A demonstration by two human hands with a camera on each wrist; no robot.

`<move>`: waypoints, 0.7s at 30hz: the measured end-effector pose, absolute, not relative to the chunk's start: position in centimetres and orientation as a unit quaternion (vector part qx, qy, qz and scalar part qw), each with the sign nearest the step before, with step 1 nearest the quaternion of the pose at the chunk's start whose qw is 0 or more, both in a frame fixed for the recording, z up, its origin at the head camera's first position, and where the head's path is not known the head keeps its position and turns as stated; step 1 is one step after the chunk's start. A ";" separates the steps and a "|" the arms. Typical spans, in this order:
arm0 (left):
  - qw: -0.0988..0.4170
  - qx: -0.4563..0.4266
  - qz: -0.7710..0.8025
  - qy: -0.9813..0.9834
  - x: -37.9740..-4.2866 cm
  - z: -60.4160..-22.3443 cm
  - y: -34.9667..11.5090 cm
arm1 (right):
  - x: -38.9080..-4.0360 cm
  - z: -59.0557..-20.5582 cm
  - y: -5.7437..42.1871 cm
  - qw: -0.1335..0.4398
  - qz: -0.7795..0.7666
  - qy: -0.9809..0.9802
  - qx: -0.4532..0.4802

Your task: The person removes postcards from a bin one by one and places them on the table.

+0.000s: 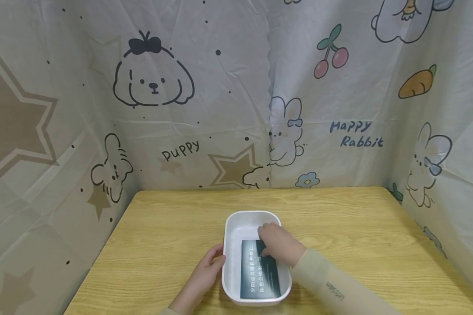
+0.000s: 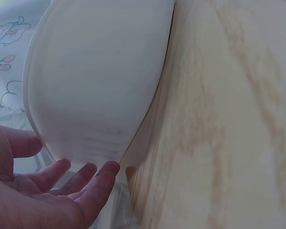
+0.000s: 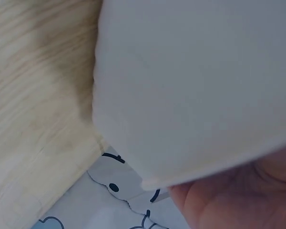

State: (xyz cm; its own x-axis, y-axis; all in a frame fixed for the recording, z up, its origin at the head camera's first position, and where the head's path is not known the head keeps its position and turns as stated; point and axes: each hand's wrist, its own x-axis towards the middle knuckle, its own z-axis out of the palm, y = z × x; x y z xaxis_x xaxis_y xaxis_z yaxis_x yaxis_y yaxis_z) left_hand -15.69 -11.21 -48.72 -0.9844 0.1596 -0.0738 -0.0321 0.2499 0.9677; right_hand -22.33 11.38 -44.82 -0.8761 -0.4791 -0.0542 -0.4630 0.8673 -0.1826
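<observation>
The right hand's fingers cover the dark card's far right corner.

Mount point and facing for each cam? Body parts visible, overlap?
Head: worn on the head, forward and down at the table, white tray and dark card; left hand, right hand and right sleeve show.
Left wrist: on that wrist, facing the tray's outer wall; left hand shows.
Right wrist: on that wrist, facing an outer wall; right hand partly shows.
Both wrist views share tray, table and printed cloth.
</observation>
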 end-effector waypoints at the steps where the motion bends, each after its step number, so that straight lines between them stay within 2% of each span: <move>1: 0.078 0.041 0.611 0.786 -15.7 -48.7 -11.2 | -22.4 -44.7 11.5 0.049 -0.091 0.964 -0.244; 7: 0.082 0.036 0.609 0.788 -15.7 -48.7 -11.2 | -22.4 -43.6 11.8 0.056 -0.158 0.960 -0.225; 14: 0.082 0.033 0.606 0.791 -15.7 -48.7 -11.1 | -22.5 -43.1 12.7 0.035 -0.213 0.949 -0.228; 21: 0.083 0.024 0.604 0.792 -15.7 -48.7 -11.1 | -22.3 -42.9 13.6 0.062 -0.261 0.940 -0.213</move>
State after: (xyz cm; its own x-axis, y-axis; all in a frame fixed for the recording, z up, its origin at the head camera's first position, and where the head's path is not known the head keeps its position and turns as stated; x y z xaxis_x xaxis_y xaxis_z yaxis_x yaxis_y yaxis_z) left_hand -15.72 -11.07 -48.68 -0.9850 0.1389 -0.1027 -0.0624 0.2684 0.9613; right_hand -22.28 13.56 -42.86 -0.9015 -0.4329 -0.0044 -0.3687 0.7731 -0.5161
